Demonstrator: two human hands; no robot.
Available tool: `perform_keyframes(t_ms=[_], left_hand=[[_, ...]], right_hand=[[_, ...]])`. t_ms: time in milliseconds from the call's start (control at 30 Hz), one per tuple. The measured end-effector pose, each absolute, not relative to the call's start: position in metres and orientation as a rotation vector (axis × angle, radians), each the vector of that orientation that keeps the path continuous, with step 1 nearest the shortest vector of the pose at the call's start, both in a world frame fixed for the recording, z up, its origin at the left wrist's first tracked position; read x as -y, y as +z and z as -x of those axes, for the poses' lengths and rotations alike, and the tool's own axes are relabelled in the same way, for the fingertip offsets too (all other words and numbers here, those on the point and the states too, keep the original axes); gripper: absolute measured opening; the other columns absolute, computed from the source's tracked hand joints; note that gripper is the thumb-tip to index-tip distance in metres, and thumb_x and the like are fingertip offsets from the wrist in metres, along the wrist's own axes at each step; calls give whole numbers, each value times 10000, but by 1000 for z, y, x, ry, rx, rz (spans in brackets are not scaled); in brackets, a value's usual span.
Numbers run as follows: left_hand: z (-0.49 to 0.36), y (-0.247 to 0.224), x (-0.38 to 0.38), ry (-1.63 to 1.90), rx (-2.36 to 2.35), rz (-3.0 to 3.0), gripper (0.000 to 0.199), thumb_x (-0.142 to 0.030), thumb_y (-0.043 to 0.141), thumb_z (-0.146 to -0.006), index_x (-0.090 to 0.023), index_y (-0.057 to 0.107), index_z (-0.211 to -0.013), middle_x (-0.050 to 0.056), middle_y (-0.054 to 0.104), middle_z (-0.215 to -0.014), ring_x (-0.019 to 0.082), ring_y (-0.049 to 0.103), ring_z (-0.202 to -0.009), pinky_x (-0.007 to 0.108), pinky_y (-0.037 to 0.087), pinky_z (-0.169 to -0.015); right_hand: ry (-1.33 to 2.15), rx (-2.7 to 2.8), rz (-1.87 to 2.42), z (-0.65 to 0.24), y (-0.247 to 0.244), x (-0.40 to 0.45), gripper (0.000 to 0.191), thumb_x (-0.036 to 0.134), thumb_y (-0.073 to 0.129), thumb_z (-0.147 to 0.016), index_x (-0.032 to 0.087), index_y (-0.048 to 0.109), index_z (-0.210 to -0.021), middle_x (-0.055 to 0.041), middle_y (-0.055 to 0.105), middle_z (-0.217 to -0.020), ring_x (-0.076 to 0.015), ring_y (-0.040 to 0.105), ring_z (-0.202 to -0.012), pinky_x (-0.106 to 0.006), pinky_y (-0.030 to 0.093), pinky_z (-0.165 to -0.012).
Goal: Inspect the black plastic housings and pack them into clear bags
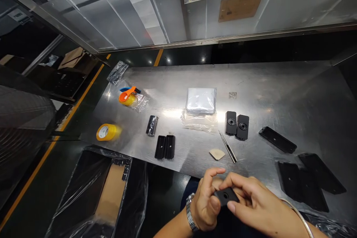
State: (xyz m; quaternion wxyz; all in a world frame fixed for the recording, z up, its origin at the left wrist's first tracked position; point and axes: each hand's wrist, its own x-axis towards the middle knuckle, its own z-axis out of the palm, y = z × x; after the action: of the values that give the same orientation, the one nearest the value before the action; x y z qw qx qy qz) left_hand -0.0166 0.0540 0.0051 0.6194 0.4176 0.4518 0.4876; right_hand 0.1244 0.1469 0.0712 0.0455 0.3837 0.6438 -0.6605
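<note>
Left edge onward: a cardboard box lined with clear plastic sits below the steel table, its lower part cut off by the frame. On the table, a yellow tape roll lies on its side, and an orange-handled tape dispenser sits beside a crumpled clear bag. A small black part in plastic wrap is next, then two black trays side by side. Farther right is a white packet above loose clear film, then two black plates with round center fittings, side by side. Steel tweezers lie just beside a beige wedge-shaped piece, material hard to make out. At the bottom edge, the left hand, wearing a metal-link watch, and the right hand, wearing a thin bangle, hold a small black block with a center hole between them in a narrow grip. Fingers hide part of the block, and the left hand's contact is partly obscured. Far right, a long black plate lies apart from overlapping dark plates, which are hard to separate in the low contrast.
</note>
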Motion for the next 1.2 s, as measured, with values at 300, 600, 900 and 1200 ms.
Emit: perform_keyframes(t_ms=[300,600,900,1200], left_hand=[[22,2,-56,1086,-1095,-1285,799,-742,287,-736,-110,331,-1223,17,545,-630,162,486,-565,345,409,-678],[24,3,-56,1011,-1095,-1341,806,-751,262,-737,-111,341,-1221,52,602,-691,215,583,-684,388,422,-768],[25,6,-57,1002,-1193,-1546,731,-695,222,-786,-120,339,-1221,75,624,-760,218,597,-713,353,442,-710],[29,-2,-53,1030,-1266,-1653,874,-817,284,-654,-158,339,-1225,97,638,-842,236,600,-729,362,458,-692]], right_hand=[[-2403,-1606,-1075,-128,67,-145,124,267,542,-742,180,509,-824,106,325,-503,-58,310,-442,-192,270,-452],[-2382,-1553,-1142,-129,62,-141,144,199,552,-721,172,536,-862,112,349,-492,-48,332,-419,-176,292,-435],[-2394,-1526,-1157,-131,55,-141,184,232,584,-719,165,544,-886,106,357,-526,-44,370,-432,-164,306,-428],[-2434,-1547,-1143,-132,59,-139,168,208,570,-726,176,543,-889,106,349,-517,-51,375,-449,-163,317,-438]])
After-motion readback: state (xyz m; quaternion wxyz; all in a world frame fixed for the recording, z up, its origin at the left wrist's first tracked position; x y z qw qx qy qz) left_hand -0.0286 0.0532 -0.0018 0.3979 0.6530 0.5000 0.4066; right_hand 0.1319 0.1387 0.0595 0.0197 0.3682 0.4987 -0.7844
